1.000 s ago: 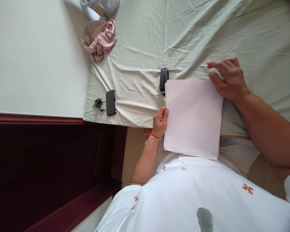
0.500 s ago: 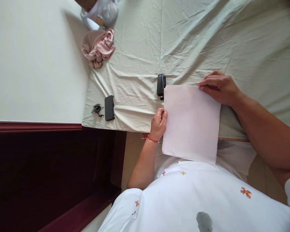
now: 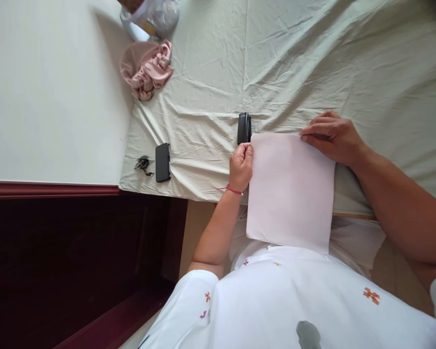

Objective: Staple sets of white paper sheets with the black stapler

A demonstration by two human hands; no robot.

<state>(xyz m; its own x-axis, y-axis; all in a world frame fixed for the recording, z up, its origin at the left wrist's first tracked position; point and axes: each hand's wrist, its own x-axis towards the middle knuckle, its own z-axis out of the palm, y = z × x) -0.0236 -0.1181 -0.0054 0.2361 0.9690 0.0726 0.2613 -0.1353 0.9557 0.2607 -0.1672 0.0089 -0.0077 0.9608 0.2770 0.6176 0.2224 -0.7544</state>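
On the pale paper [image 3: 290, 194], the left hand [image 3: 241, 166] has slid farther up, gripping the left edge; the right hand [image 3: 334, 138] pinches the far edge, so two sides are held.

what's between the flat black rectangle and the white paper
Going from the flat black rectangle to the white paper, the head view shows wrinkled pale cloth, then the left hand, gripping the paper's edge.

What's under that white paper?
Around the white paper, I see the greenish cloth at its top and pale fabric beside its lower part. The left hand and right hand hold its edges. The paper covers whatever is directly underneath, so that can't be seen.
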